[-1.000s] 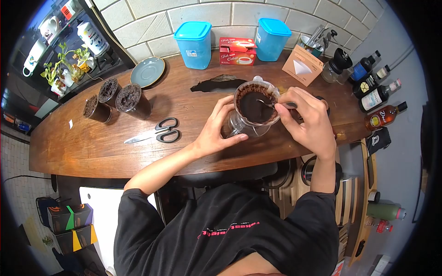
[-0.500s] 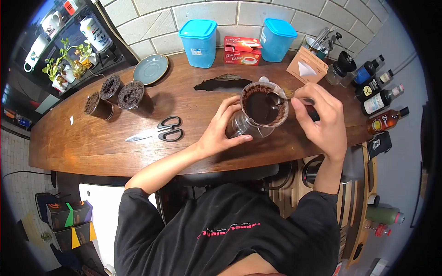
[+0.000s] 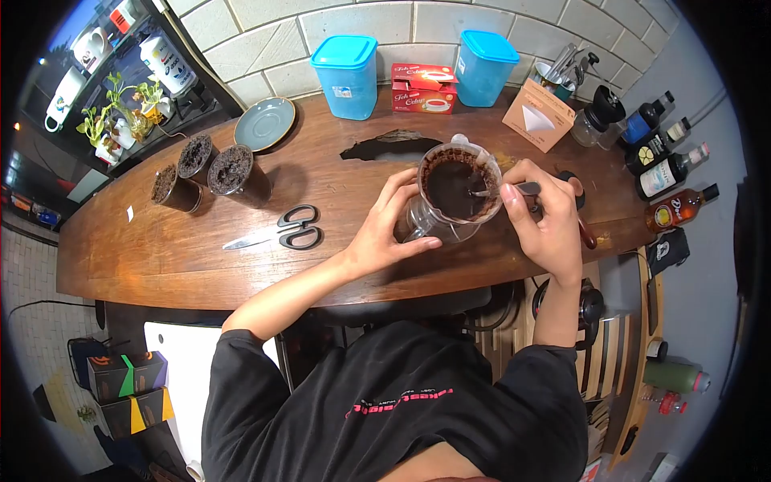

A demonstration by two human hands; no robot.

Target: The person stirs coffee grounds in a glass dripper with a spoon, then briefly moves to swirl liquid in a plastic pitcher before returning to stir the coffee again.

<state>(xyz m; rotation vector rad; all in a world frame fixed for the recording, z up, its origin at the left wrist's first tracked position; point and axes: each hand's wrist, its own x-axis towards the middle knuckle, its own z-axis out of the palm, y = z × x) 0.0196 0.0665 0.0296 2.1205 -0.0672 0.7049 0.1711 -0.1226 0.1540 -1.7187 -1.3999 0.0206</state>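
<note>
A paper filter (image 3: pixel 486 210) sits in a clear dripper on top of a glass coffee server (image 3: pixel 456 233). Dark, wet coffee (image 3: pixel 451 189) fills much of the filter, with grounds clinging to its wall. My left hand (image 3: pixel 389 221) curls round the server's left side, thumb in front and fingers behind. On the right, my right hand (image 3: pixel 550 221) pinches the handle of a metal spoon (image 3: pixel 526 189). The spoon's bowl is dipped into the coffee and hidden there.
Scissors (image 3: pixel 299 227), several cups of dark grounds (image 3: pixel 233 169) and a grey saucer (image 3: pixel 265 124) lie left. Blue-lidded containers (image 3: pixel 345 80), a red tea box (image 3: pixel 423 92) and a cardboard filter box (image 3: pixel 538 115) stand behind. Bottles (image 3: pixel 679 210) line the right end.
My right hand has moved down and slightly left, and the spoon's bowl has gone from showing above the coffee to sunk in it. My left hand keeps its hold on the server.
</note>
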